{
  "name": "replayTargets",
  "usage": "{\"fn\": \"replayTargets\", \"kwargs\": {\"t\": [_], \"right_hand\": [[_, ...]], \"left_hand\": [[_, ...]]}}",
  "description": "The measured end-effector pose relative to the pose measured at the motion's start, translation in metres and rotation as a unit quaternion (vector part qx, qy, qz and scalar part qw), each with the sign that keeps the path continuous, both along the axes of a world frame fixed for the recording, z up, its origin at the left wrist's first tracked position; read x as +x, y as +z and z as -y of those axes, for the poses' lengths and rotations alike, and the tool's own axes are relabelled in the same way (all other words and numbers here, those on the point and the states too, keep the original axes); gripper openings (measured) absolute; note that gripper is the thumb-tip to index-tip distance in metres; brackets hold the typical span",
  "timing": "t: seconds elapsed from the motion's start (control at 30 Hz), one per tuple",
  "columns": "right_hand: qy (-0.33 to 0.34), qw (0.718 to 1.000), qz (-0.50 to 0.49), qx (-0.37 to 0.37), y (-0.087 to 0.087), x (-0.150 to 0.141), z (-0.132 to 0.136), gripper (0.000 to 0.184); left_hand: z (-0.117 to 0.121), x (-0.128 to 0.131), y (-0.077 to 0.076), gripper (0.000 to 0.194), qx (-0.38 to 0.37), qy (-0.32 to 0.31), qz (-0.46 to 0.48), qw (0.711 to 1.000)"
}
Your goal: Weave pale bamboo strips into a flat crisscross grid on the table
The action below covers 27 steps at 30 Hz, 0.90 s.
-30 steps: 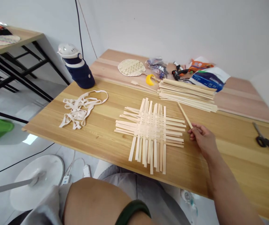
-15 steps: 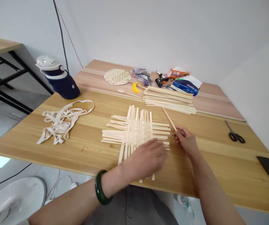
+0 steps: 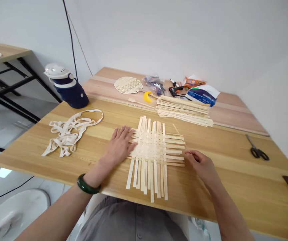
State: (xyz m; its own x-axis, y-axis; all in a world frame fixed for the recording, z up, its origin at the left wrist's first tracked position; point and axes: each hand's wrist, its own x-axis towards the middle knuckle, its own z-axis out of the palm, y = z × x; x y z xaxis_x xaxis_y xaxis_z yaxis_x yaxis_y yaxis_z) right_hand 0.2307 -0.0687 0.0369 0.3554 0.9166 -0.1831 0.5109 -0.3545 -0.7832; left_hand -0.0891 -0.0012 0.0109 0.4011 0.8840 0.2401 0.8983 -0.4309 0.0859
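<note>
Evidently, the mat's (image 3: pixel 150 144) centre is woven beside the left hand's (image 3: pixel 117 147) spread fingers; ends jut unfinished toward the right hand (image 3: pixel 202 165), apparently pinching a thin strip (image 3: pixel 175 128).

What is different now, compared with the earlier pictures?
The left hand came over the woven mat, then moved left, and now lies flat on its left edge. The right hand is slightly closer to the mat's right side; whether it still grips the thin strip is unclear. The strip bundle, white tape and scissors stayed.
</note>
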Motion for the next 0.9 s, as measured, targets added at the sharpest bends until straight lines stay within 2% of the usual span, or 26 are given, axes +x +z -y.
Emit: {"fn": "replayTargets", "kwargs": {"t": [0.13,0.3,0.43,0.53,0.67,0.8,0.9], "right_hand": [[0.011,0.999,-0.021,-0.030,-0.003,-0.002,0.004,0.049],[-0.017,0.997,-0.072,-0.008,-0.012,-0.004,0.001,0.051],[0.005,0.999,-0.052,0.009,-0.012,-0.004,-0.002,0.049],[-0.010,0.998,0.062,-0.001,-0.009,0.000,-0.004,0.041],[-0.051,0.963,0.262,-0.025,-0.006,0.008,-0.008,0.033],[-0.022,0.950,0.312,-0.015,-0.015,0.013,-0.013,0.033],[0.013,0.935,0.348,0.065,-0.023,0.012,-0.017,0.032]], "left_hand": [[0.006,-0.002,0.001,0.049,-0.014,0.015,-0.007,1.000],[0.022,-0.001,0.004,0.046,-0.015,0.055,-0.025,0.998],[0.036,-0.004,0.009,0.045,-0.011,0.073,-0.047,0.996],[0.042,-0.007,0.018,0.046,0.004,0.071,-0.058,0.996],[0.038,0.000,0.033,0.045,0.038,0.051,-0.031,0.998],[0.022,0.023,0.036,0.040,-0.009,-0.009,0.031,0.999],[0.009,0.042,0.028,0.037,-0.055,-0.015,0.063,0.996]]}}
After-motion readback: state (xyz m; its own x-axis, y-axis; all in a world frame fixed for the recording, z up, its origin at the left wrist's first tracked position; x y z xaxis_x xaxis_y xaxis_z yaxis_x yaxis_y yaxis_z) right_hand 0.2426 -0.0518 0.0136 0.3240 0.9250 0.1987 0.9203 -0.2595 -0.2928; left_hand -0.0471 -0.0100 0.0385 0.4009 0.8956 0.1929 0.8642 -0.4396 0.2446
